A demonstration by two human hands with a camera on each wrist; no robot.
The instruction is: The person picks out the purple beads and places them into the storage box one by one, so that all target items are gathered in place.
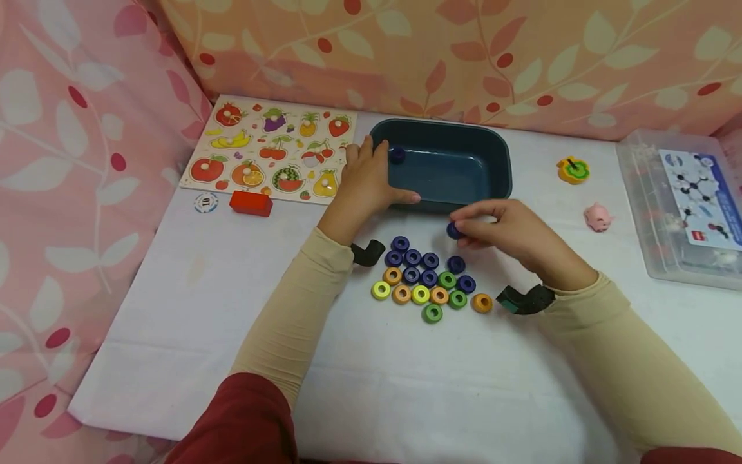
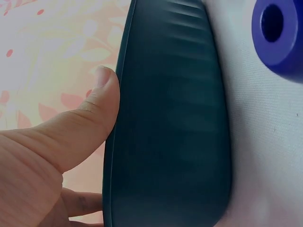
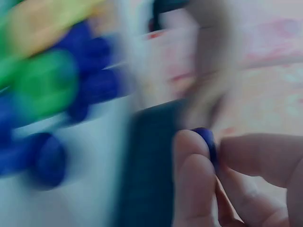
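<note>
Right hand (image 1: pixel 516 235): fingers pinch a purple ring (image 1: pixel 454 231), just short of the tub (image 1: pixel 449 178), by its near wall, right of centre. Height vs rim unclear. Tub's long axis runs left-right; left hand (image 1: pixel 367 178) rests, fingers extended, on its left end.

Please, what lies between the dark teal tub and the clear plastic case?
The head view shows a yellow-and-green toy and a pink toy pig between the tub and the case.

Tub (image 1: pixel 449 177) behind rings (image 1: pixel 429 283), one ring (image 1: pixel 397 154) inside, puzzle board (image 1: pixel 261 136) left, case (image 1: pixel 666 248) far right
</note>
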